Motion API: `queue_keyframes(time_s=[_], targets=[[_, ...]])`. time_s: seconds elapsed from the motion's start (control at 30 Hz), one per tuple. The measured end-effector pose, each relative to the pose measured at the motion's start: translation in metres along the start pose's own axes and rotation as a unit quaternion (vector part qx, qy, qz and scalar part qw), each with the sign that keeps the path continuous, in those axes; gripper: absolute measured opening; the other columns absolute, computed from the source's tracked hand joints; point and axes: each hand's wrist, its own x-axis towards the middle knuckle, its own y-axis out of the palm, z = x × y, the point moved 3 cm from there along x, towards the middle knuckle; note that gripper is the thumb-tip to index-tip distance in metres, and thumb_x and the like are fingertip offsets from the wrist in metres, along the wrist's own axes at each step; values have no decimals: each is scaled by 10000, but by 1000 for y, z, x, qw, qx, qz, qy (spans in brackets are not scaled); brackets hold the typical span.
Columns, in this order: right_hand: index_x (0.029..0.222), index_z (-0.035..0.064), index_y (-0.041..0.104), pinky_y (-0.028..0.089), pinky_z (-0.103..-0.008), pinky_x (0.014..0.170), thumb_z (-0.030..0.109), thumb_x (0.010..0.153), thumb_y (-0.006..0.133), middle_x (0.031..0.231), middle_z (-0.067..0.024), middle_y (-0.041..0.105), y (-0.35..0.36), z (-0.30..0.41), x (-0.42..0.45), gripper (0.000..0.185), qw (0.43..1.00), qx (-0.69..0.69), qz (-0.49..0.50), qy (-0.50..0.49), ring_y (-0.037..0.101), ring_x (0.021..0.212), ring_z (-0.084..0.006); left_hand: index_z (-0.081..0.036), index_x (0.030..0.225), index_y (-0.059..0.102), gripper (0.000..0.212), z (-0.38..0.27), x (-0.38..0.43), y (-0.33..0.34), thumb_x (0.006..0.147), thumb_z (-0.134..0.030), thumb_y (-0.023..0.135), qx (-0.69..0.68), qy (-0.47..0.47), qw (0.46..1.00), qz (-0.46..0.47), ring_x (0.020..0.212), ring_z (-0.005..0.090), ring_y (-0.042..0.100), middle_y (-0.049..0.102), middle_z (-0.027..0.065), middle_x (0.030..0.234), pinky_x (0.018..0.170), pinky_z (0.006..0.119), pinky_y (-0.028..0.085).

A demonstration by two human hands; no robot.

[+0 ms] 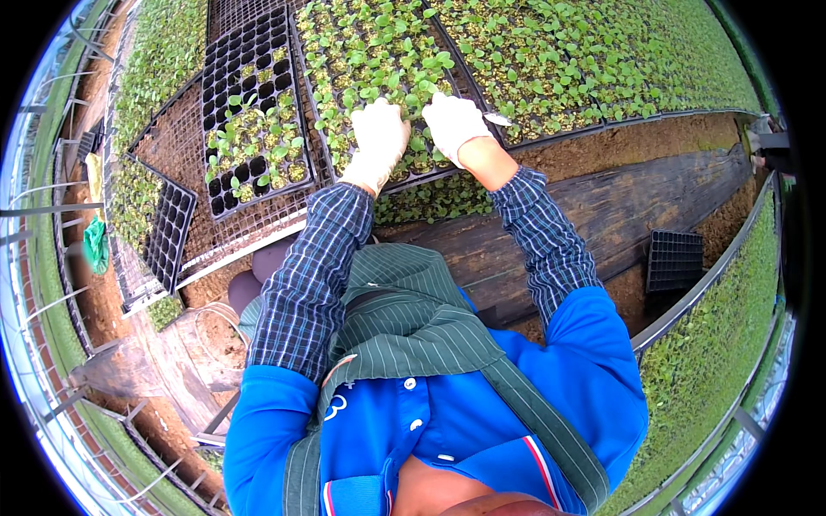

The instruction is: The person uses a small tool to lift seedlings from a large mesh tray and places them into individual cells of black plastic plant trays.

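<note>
My left hand point(379, 142), in a white glove, is over the near part of a black seedling tray point(326, 138) full of green seedlings point(393, 48). Close to its right, my right hand point(455, 126), also gloved, has its fingertips among the leaves of the same tray. A small pale, shiny object point(497, 119) sticks out beside the right hand; what it is I cannot tell. The fingertips of both hands are partly hidden by glare and leaves, so any hold is unclear. Left of them lies a partly filled cell tray point(213, 155) with seedlings in some cells and other cells bare.
More seedling trays point(548, 71) spread to the right. An unfilled cell tray point(171, 226) leans at the bench's left end, near the metal mesh bench top point(174, 129). Another black tray point(674, 260) stands low at the right, by the dark ground cover point(613, 206). A green bag point(95, 245) lies far left.
</note>
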Motion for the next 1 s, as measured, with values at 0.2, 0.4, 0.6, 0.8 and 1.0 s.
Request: queue_keyframes(time_s=[0.2, 0.4, 0.6, 0.8, 1.0], targets=[[874, -6, 670, 532, -389, 703, 87, 800, 559, 914, -167, 633, -6, 8, 1, 162, 999, -18, 32, -2, 654, 840, -319, -126, 794, 713, 141, 1, -2, 5, 715, -213, 636, 44, 20, 998, -42, 831, 236, 604, 622, 55, 853, 721, 393, 412], [877, 13, 674, 530, -384, 698, 87, 801, 559, 915, -151, 628, -5, 9, -2, 157, 998, -44, 34, 3, 654, 832, -309, -127, 762, 711, 115, 4, -10, -5, 715, -211, 648, -54, 23, 997, -50, 833, 241, 617, 639, 58, 860, 712, 366, 455], [884, 45, 648, 515, -392, 718, 89, 796, 543, 924, -152, 600, -10, 12, -3, 143, 997, -58, 40, -9, 629, 850, -304, -108, 837, 710, 150, 35, -30, -30, 765, -220, 640, -282, -55, 951, -111, 825, 207, 631, 661, 74, 912, 743, 311, 489], [890, 108, 643, 487, -402, 705, 123, 833, 487, 882, -126, 580, -12, 13, -6, 167, 997, -53, 14, -45, 609, 832, -290, -76, 920, 707, 150, 128, -99, -89, 797, -155, 677, -390, -143, 878, -236, 816, 155, 618, 667, 86, 910, 763, 267, 488], [823, 59, 670, 510, -391, 681, 122, 817, 511, 887, -145, 627, -5, 16, 2, 171, 997, -74, -6, -33, 644, 810, -284, -4, 993, 681, 196, 280, -241, -106, 844, -126, 640, -300, -294, 844, -334, 860, 144, 604, 676, 98, 941, 794, 263, 467]])
